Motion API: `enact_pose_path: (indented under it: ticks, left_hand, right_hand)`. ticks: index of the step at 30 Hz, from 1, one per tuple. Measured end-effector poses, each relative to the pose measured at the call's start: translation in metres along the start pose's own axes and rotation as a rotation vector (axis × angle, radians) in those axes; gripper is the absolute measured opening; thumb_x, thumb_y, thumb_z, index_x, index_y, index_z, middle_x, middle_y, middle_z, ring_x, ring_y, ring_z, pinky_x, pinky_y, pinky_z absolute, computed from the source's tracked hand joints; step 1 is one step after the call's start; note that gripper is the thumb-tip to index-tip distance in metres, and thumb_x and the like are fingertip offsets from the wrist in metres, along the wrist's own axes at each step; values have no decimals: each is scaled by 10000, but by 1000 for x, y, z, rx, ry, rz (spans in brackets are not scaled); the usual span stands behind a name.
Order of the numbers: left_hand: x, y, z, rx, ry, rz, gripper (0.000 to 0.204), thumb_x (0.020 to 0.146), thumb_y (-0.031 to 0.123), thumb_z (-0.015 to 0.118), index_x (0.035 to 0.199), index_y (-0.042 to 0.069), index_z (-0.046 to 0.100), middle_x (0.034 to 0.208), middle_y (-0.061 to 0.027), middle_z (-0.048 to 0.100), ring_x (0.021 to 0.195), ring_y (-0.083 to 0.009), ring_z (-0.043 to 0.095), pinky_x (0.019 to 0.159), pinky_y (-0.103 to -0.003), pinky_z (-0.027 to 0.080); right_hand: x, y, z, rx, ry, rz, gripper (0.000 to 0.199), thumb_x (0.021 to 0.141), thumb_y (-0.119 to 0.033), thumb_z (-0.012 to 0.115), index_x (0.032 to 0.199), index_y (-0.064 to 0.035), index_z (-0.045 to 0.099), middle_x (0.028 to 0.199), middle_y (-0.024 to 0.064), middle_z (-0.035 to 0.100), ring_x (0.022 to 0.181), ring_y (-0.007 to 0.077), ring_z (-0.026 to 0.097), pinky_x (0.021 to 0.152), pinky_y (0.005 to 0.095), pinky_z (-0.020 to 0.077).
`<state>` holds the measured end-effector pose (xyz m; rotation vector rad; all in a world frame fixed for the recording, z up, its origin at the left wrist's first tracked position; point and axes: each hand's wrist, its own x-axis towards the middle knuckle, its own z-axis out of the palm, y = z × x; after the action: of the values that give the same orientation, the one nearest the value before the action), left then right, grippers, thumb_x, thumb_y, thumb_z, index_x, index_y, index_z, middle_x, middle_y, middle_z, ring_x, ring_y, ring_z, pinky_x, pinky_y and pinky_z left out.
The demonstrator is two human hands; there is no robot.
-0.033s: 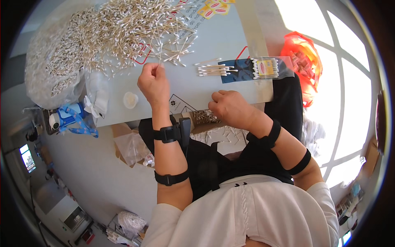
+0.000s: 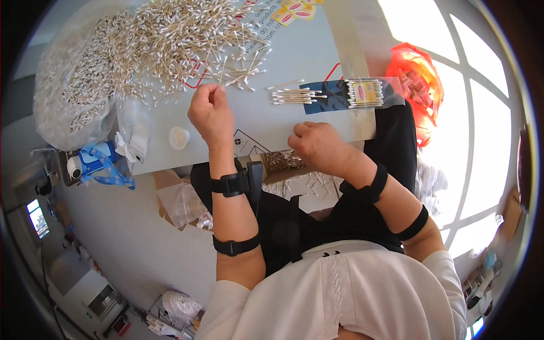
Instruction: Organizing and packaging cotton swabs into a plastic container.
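Between both hands lie bundled swabs (image 2: 294, 95); left hand (image 2: 211, 112) pinches some, right hand (image 2: 318, 146) seemingly curled empty.

Upper left of the frame, the heap of cotton swabs (image 2: 158, 39) is beige-sticked with white tips. The table (image 2: 294, 54) is pale grey with red line marks. Centre right, a clear packet (image 2: 371, 93) shows a yellow label, on dark blue card (image 2: 326, 96). At the right edge, an orange bag (image 2: 419, 73). The wrist straps (image 2: 232, 184) are black.
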<state>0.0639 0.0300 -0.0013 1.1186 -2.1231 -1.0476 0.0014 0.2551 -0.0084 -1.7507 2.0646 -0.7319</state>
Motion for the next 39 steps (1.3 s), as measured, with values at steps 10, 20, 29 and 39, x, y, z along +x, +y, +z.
enact_pose_path:
  ticks: [10, 20, 29, 39]
  left_hand:
    - [-12, 25, 41, 272, -218, 476, 184, 766, 36, 724, 929, 68, 647, 900, -83, 593, 885, -301, 602, 723, -405, 509]
    - [16, 16, 26, 512, -140, 457, 363, 686, 145, 804, 1016, 87, 664, 1070, -98, 558, 1072, -303, 498, 939, -431, 429]
    - [30, 2, 39, 464, -179, 622, 167, 684, 81, 790, 817, 112, 693, 943, 4, 584, 1021, -262, 511, 873, -422, 397]
    - [44, -15, 31, 350, -195, 590, 153, 698, 86, 778, 814, 97, 679, 923, -7, 610, 977, -261, 532, 845, -412, 420]
  right_hand:
    - [5, 27, -27, 103, 343, 430, 158, 802, -114, 719, 882, -46, 601, 799, 102, 609, 737, 319, 633, 643, 414, 495]
    - [63, 55, -35, 51, 521, 300, 344, 760, -113, 750, 1096, -115, 679, 1037, 102, 581, 1019, 304, 586, 844, 410, 514]
    - [114, 63, -34, -229, 439, 128, 351, 722, -126, 786, 1065, -155, 719, 1107, 61, 584, 1078, 263, 555, 911, 390, 481]
    - [108, 91, -40, -277, 462, 61, 45, 747, -142, 716, 731, -101, 728, 1005, 21, 619, 1035, 233, 554, 872, 370, 470]
